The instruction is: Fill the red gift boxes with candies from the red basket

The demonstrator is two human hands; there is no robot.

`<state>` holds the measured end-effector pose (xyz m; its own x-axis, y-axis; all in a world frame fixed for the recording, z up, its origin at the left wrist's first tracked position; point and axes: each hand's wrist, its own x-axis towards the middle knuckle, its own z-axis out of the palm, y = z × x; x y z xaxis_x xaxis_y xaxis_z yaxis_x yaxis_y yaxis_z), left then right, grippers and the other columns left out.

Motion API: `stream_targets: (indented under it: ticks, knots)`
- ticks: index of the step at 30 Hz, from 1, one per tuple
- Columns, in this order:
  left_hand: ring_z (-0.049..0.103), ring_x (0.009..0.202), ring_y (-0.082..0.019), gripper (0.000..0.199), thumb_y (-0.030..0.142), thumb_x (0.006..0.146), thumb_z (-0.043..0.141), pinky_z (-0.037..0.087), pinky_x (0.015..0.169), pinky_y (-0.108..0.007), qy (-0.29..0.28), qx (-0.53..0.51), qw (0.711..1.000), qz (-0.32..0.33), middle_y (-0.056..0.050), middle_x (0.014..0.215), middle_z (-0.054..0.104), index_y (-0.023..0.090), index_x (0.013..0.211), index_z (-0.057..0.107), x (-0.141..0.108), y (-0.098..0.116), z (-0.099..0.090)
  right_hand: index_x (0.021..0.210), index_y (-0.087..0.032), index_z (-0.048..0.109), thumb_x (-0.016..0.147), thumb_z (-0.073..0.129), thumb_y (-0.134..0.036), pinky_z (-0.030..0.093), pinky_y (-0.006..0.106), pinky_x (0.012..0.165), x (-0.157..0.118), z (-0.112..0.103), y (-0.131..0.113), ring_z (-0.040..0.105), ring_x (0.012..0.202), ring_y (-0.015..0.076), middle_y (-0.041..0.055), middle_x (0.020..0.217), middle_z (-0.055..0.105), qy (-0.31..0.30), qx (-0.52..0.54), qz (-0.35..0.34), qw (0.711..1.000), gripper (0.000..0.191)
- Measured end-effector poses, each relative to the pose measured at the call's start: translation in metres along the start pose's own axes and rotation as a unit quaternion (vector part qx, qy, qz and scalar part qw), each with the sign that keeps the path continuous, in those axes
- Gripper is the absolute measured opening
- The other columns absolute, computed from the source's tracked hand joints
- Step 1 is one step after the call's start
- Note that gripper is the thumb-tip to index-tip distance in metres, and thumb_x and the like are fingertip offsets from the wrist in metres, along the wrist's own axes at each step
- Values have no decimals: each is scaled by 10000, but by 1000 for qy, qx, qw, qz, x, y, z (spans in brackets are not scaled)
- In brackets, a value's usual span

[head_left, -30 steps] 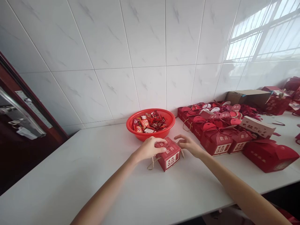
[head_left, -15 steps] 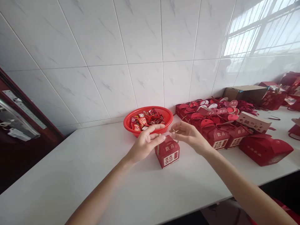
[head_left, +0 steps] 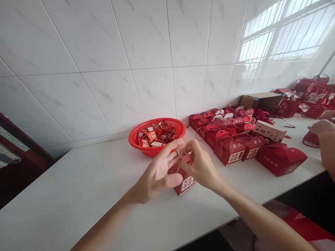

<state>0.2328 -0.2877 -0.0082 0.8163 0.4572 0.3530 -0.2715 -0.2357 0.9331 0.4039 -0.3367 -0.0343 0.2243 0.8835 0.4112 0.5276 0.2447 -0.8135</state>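
Note:
A small red paper gift box (head_left: pixel 188 183) with gold-and-white printed characters stands upright on the white table, partly hidden by my hands. A twisted gold cord (head_left: pixel 179 154) rises above its top. My right hand (head_left: pixel 200 165) pinches the cord between thumb and fingers. On the other side, my left hand (head_left: pixel 159 170) has the cord at its outstretched fingertips, seemingly between the fingers, while its thumb stands apart. The exact course of the cord behind the fingers is hidden.
Behind my hands, a red plastic basket (head_left: pixel 132 143) holds wrapped sweets (head_left: pixel 151 135). Several packed red boxes (head_left: pixel 231 150) stand in rows to the right, near an opened red box (head_left: pixel 281 162) and a cardboard box (head_left: pixel 264 101). Another person's hand (head_left: pixel 326 130) reaches in at the right edge.
The view has shifted right. My left thumb has come away from the fingertips, and my right hand has moved closer to my left over the box. Another person's hand has appeared at right.

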Motion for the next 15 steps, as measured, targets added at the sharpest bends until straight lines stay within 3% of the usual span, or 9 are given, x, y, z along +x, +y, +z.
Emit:
stream_targets:
  ticks: [4, 7, 11, 15]
  knots:
    - [208, 1530, -366, 762, 392, 846, 748, 240, 1248, -514, 1, 61, 998, 20, -51, 1683, 190, 331, 1521, 400, -6, 2, 7, 825, -246, 452, 759, 511, -190, 371, 260, 549, -7, -2, 0, 479, 586, 127, -39, 717, 576, 48, 45, -9, 998, 104]
    - [266, 1512, -359, 736, 360, 851, 748, 285, 1232, -516, 2, 107, 994, 13, -46, 1679, 202, 354, 1510, 419, -10, 5, 9, 740, -233, 501, 805, 542, -208, 381, 258, 543, -12, -15, -1, 456, 582, 124, -28, 662, 537, 86, 55, -36, 994, 81]
    - [415, 1433, -346, 643, 334, 857, 741, 392, 1174, -519, -2, 158, 987, 6, -73, 1617, 347, 344, 1454, 502, -10, 9, 6, 755, -233, 560, 842, 608, -256, 435, 267, 559, -25, -51, 1, 517, 602, 137, -6, 693, 596, 169, 35, -60, 983, 102]
    - [498, 1357, -329, 475, 334, 879, 714, 478, 1105, -480, 11, 198, 980, 12, -87, 1571, 417, 308, 1342, 613, -6, 11, -1, 795, -232, 626, 764, 721, -309, 454, 272, 556, -45, -99, 13, 580, 618, 151, -1, 721, 646, 310, -4, -23, 951, 126]
